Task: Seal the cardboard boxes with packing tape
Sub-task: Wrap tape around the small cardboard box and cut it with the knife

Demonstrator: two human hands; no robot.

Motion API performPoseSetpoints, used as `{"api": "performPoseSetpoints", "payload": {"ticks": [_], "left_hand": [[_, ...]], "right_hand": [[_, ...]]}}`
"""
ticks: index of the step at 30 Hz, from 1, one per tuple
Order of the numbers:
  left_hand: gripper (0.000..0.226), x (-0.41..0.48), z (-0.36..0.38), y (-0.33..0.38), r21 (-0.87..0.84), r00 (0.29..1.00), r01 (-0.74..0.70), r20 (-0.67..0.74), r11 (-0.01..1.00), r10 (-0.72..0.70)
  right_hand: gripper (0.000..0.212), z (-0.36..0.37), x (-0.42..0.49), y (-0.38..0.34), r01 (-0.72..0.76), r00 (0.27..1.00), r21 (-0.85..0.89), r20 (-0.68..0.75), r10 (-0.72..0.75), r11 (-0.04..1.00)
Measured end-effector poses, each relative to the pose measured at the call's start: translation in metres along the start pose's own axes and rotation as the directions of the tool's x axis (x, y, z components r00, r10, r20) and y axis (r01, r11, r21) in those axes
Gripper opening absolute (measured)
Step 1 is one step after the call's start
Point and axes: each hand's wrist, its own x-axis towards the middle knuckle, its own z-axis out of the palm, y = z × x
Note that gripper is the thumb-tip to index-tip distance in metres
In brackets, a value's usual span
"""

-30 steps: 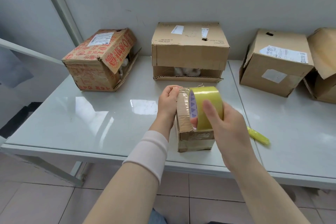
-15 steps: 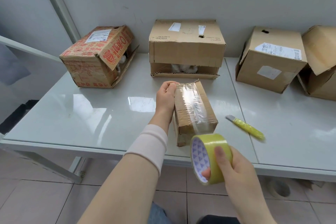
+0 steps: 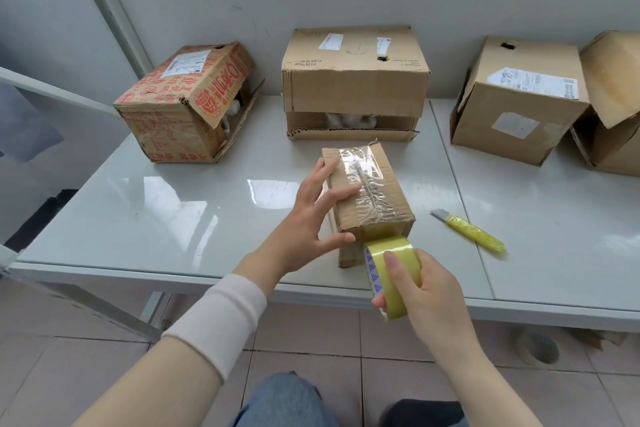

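A small cardboard box [image 3: 381, 191] stands near the front edge of the white table [image 3: 173, 211], with a strip of clear tape running along its top and down its near end. My left hand [image 3: 311, 215] presses flat on the box's left side, fingers spread and straight. My right hand [image 3: 426, 291] grips a yellowish roll of packing tape [image 3: 391, 274] just in front of the box's near end, at the table's edge. The tape runs from the roll up onto the box.
A yellow utility knife [image 3: 471, 232] lies right of the small box. At the back stand a red-printed box [image 3: 183, 104], a plain box with a loose lower flap [image 3: 353, 80], and two more boxes [image 3: 516, 100] on the right. Tiled floor lies below.
My right hand pulled the roll over the box's top toward me, then brought it up against the near end. My left hand shifted from the far end to the left side.
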Motion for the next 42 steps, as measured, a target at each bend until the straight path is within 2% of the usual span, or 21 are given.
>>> {"api": "performPoseSetpoints", "payload": {"ticks": [3, 5, 7, 9, 11, 13, 15, 17, 19, 22, 24, 26, 28, 30, 33, 36, 40, 42], "left_hand": [[0.054, 0.008, -0.001, -0.003, 0.143, 0.987, -0.074, -0.133, 0.987, 0.093], [0.056, 0.016, -0.005, 0.002, 0.157, 0.959, -0.073, -0.260, 0.985, 0.112], [0.053, 0.028, -0.014, 0.011, 0.117, 0.932, -0.035, -0.354, 0.993, 0.074], [0.048, 0.043, -0.023, 0.027, 0.003, 0.916, 0.054, -0.398, 0.999, -0.048], [0.048, 0.057, -0.029, 0.045, -0.180, 0.906, 0.226, -0.323, 0.957, -0.274], [0.047, 0.067, -0.028, 0.050, -0.384, 0.859, 0.403, -0.155, 0.831, -0.488], [0.037, 0.070, -0.022, 0.048, -0.524, 0.807, 0.500, -0.007, 0.690, -0.590], [0.040, 0.073, -0.014, 0.044, -0.575, 0.792, 0.506, 0.013, 0.643, -0.611], [0.033, 0.074, -0.005, 0.045, -0.657, 0.768, 0.460, -0.043, 0.597, -0.640], [0.015, 0.077, 0.002, 0.050, -0.819, 0.721, 0.361, -0.059, 0.446, -0.691], [0.011, 0.080, 0.002, 0.052, -0.822, 0.728, 0.341, -0.076, 0.457, -0.681], [0.013, 0.083, 0.000, 0.052, -0.804, 0.725, 0.345, -0.100, 0.485, -0.682], [0.016, 0.083, -0.001, 0.053, -0.779, 0.726, 0.350, -0.125, 0.520, -0.676], [0.019, 0.083, 0.000, 0.053, -0.776, 0.733, 0.344, -0.130, 0.529, -0.668], [0.023, 0.082, 0.000, 0.055, -0.796, 0.735, 0.316, -0.138, 0.516, -0.664], [0.023, 0.081, 0.000, 0.056, -0.801, 0.737, 0.318, -0.127, 0.506, -0.664], [0.024, 0.082, -0.001, 0.054, -0.810, 0.748, 0.322, -0.101, 0.491, -0.657], [0.024, 0.082, -0.002, 0.056, -0.802, 0.743, 0.329, -0.106, 0.498, -0.661]], "right_hand": [[0.023, -0.005, 0.003, -0.016, 0.037, 0.999, -0.015, 0.035, -0.037, 0.999], [0.025, -0.010, 0.008, -0.036, 0.087, 0.994, 0.009, 0.061, -0.088, 0.996], [0.030, -0.016, 0.015, -0.063, 0.111, 0.991, 0.046, 0.075, -0.115, 0.993], [0.039, -0.022, 0.027, -0.091, 0.126, 0.986, 0.103, 0.092, -0.136, 0.987], [0.049, -0.026, 0.044, -0.113, 0.125, 0.984, 0.168, 0.101, -0.144, 0.978], [0.058, -0.027, 0.063, -0.124, 0.088, 0.987, 0.193, 0.113, -0.111, 0.977], [0.058, -0.026, 0.078, -0.126, 0.057, 0.991, 0.195, 0.108, -0.079, 0.979], [0.060, -0.026, 0.090, -0.123, 0.048, 0.995, 0.184, 0.073, -0.062, 0.982], [0.057, -0.025, 0.092, -0.117, 0.078, 0.993, 0.225, 0.066, -0.095, 0.971], [0.039, -0.018, 0.083, -0.085, 0.231, 0.963, 0.279, 0.073, -0.260, 0.932], [0.017, -0.015, 0.079, -0.071, 0.321, 0.942, 0.204, 0.028, -0.334, 0.925], [0.010, -0.015, 0.081, -0.073, 0.349, 0.936, 0.135, -0.001, -0.352, 0.927], [0.014, -0.017, 0.078, -0.080, 0.368, 0.930, 0.105, -0.035, -0.366, 0.924], [0.015, -0.021, 0.066, -0.079, 0.373, 0.928, 0.181, -0.068, -0.367, 0.910], [0.028, -0.026, 0.044, -0.072, 0.387, 0.921, 0.317, -0.083, -0.381, 0.866], [0.025, -0.028, 0.043, -0.065, 0.369, 0.924, 0.376, -0.048, -0.380, 0.850], [0.026, -0.022, 0.045, -0.057, 0.370, 0.926, 0.222, -0.015, -0.377, 0.902], [0.020, -0.018, 0.046, -0.063, 0.365, 0.930, 0.244, -0.051, -0.364, 0.898]]}}
